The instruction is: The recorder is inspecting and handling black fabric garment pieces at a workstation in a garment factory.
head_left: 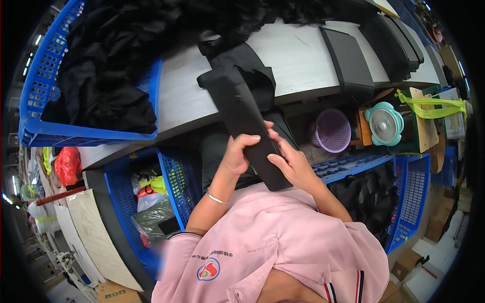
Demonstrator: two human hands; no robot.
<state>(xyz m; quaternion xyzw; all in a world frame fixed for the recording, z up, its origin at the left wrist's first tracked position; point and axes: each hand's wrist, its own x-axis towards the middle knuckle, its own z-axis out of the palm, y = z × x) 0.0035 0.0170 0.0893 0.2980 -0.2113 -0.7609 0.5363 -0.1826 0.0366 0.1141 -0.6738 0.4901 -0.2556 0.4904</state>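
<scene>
So both hands are on one long black strip [245, 118] here, which sits mid-frame, slanting from just above centre down toward the pink shirt [283, 217]. The left hand [236, 155] has it by the left edge: that grip is closed, thumb lying across the face of the strip and the other fingers mostly hidden underneath, so I can't tell exactly how they're curled. There's a pale bangle [217, 197] on that wrist. The right hand [294, 162] is on the opposite edge, a bit lower at the thumb, and its grip is pinching the strip too, thumb on the near face and fingers running up along the side. The strip's upper end overlaps another black piece [255, 60] lying on the grey surface [298, 55] at top centre. Upper left of the frame is a blue basket [86, 130] heaped with black fabric [101, 65], and toward the upper right there's a stack of dark panels [348, 60] on the surface. Right of centre, lower than the surface, you get a purple basket [318, 134] with a teal fan [385, 123] near it. Lower right, a blue crate [410, 184] holds more black pieces [366, 197].
</scene>
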